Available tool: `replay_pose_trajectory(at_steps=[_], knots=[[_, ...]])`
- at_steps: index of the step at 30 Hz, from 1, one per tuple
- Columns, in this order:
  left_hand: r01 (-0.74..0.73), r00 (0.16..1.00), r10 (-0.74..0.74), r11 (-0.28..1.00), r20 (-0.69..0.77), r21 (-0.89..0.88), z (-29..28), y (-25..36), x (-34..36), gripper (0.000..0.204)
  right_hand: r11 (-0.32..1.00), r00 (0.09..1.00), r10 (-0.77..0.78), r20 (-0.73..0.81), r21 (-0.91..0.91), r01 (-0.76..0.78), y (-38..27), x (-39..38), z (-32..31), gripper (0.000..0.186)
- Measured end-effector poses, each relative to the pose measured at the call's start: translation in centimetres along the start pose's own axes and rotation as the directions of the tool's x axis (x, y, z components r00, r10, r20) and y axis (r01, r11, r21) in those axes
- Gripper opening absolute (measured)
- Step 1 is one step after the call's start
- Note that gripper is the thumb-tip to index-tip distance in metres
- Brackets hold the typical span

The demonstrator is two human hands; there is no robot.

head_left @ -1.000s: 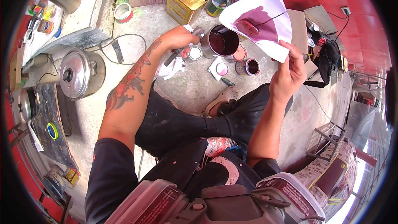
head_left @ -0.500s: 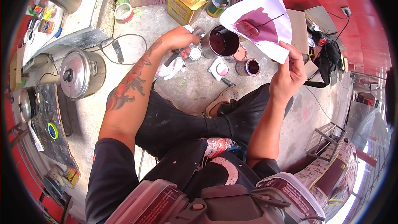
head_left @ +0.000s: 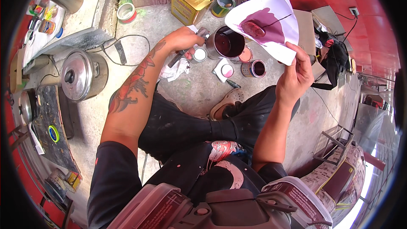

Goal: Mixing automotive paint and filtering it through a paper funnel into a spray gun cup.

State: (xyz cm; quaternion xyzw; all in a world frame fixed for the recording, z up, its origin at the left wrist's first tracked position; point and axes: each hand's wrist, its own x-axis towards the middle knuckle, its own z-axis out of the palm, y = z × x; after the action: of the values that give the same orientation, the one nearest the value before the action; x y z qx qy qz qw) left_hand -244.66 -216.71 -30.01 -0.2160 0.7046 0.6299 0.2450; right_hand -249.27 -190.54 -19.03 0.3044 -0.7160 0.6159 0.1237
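My left hand (head_left: 188, 41) is closed round what looks like a spray gun, whose round metal cup (head_left: 214, 46) opens upward with dark red paint (head_left: 229, 42) inside. To its right, my right hand (head_left: 296, 72) pinches the lower edge of a white paper paint strainer (head_left: 286, 10). Wet maroon paint stains the paper, pooled round an oval patch. The strainer is raised, tilted, beside and above the cup, apart from it. Below stand a small tin of dark paint (head_left: 258, 68), a pinkish-orange pot (head_left: 245, 54) and a small white-topped pot (head_left: 199, 54).
A gold square can (head_left: 190, 2) and an open green tin (head_left: 223, 5) stand behind. A white cloth (head_left: 174, 69) lies by my left wrist. At left is a lidded steel pot (head_left: 80, 76); at right, a black bag (head_left: 337, 61) and a cardboard box (head_left: 304, 27).
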Motion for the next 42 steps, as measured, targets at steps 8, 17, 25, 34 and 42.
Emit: replay_pose_trajectory(at_steps=[8, 17, 25, 34, 42], knots=[[0.004, 1.0, -0.004, 1.0, 0.018, 0.007, -0.1, 0.03, 0.0, 0.031, 1.0, 1.0, -0.008, 0.006, 0.008, 0.008, -0.05, 0.08, 0.08, 0.013], [0.001, 1.0, -0.001, 1.0, 0.006, 0.029, -0.12, -0.02, 0.08, 0.03, 1.0, 1.0, 0.012, 0.003, 0.011, -0.012, -0.08, 0.19, 0.05, 0.014], [0.011, 1.0, -0.011, 0.999, -0.006, 0.033, -0.13, -0.01, 0.11, 0.032, 1.0, 1.0, 0.015, 0.0, 0.024, -0.015, -0.11, 0.26, -0.05, 0.014], [-0.008, 1.0, 0.008, 1.0, -0.001, 0.017, -0.15, 0.06, -0.06, 0.032, 0.999, 1.0, 0.026, 0.0, 0.02, -0.026, 0.06, 0.21, -0.04, 0.014], [-0.004, 1.0, 0.004, 1.0, 0.001, -0.005, -0.12, 0.17, -0.2, 0.031, 0.999, 1.0, 0.025, 0.004, 0.023, -0.026, 0.19, 0.07, -0.01, 0.014]])
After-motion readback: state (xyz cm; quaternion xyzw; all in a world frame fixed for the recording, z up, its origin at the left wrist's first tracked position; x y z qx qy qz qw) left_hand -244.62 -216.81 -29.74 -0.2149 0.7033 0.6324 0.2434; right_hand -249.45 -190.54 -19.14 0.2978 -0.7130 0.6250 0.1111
